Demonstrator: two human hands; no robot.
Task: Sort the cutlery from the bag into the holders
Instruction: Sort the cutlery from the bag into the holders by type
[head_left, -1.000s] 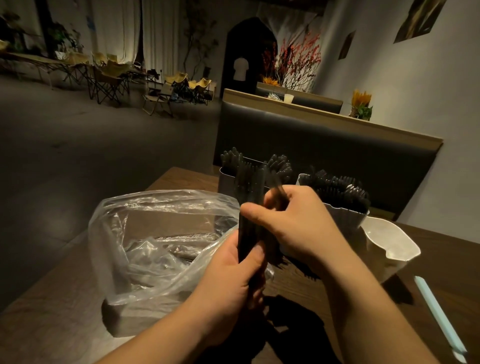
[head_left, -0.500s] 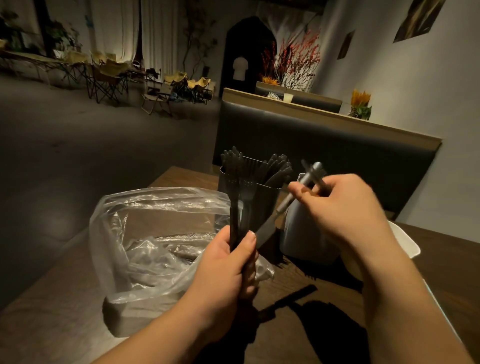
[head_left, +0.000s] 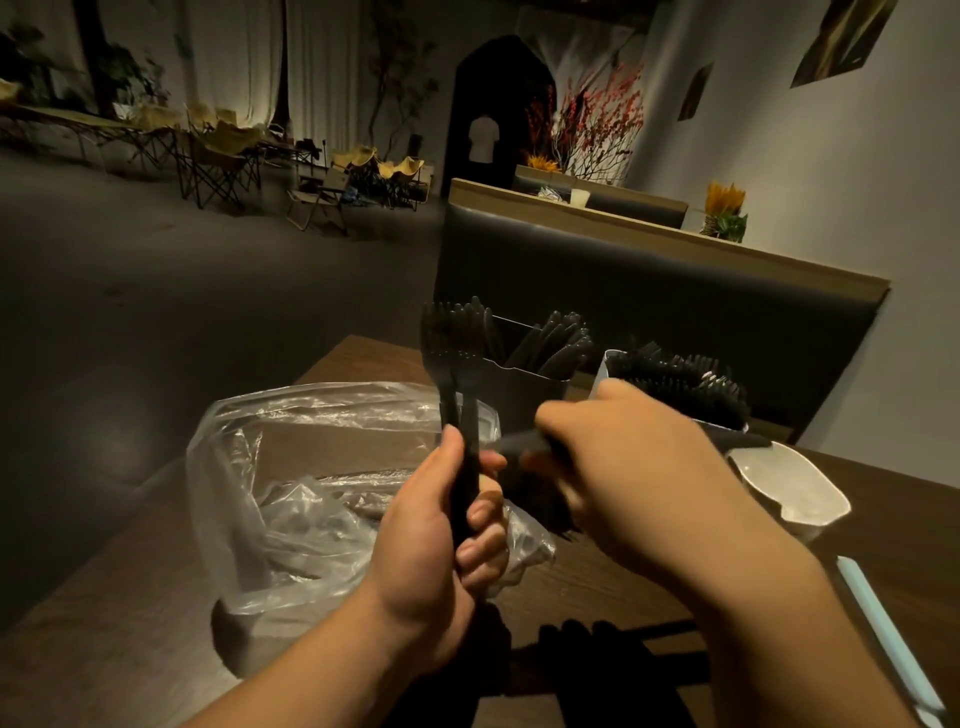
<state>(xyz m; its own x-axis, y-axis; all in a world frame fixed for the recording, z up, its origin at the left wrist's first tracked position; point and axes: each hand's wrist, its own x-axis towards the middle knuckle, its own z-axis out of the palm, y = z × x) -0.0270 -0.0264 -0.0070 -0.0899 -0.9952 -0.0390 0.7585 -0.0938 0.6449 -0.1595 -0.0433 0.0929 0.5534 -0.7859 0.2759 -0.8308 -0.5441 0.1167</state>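
Note:
My left hand (head_left: 436, 525) grips a small bundle of black plastic forks (head_left: 454, 353) upright, tines up, over the table's middle. My right hand (head_left: 628, 467), blurred by motion, is just right of it and holds a black knife (head_left: 519, 443) lying roughly level across the fingers. The clear plastic bag (head_left: 311, 499) sits open on the left with several dark pieces inside. Behind the hands stand a dark holder (head_left: 519, 395) with black cutlery handles sticking out and a silver holder (head_left: 605, 366) packed with black forks.
A white dish (head_left: 789, 483) sits right of the silver holder. A pale blue stick (head_left: 883, 629) lies near the table's right edge. The dark padded bench back (head_left: 649, 291) rises right behind the holders. The wooden table (head_left: 130, 597) drops off at the left.
My right hand pulled a knife out of the bundle, lifted it towards the holders, then swung down and back left with it. The left hand kept the forks upright.

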